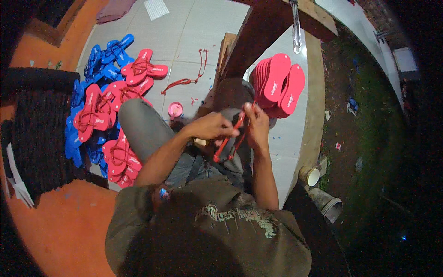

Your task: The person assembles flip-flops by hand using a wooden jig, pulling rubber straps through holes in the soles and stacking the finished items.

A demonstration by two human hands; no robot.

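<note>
Over my lap I hold a red flip-flop strap (223,148), its loose ends hanging below my fingers. My left hand (213,128) is closed on one side of it. The fingertips of my right hand (256,121) pinch its upper part, close to the stack of pink sandal soles (272,83) at the right. Motion blurs the strap, so I cannot tell whether there is one or two. More red straps (182,83) lie on the tiled floor ahead of me. A small pink round tub (175,109) stands beyond my left forearm.
Pink flip-flops (94,113) and blue flip-flops (113,51) with straps lie heaped at the left. A wooden post (263,34) rises in front of me. A concrete ledge (314,120) borders dark ground at the right, with pipe ends (313,177) beside it. Small red scraps (194,100) dot the floor.
</note>
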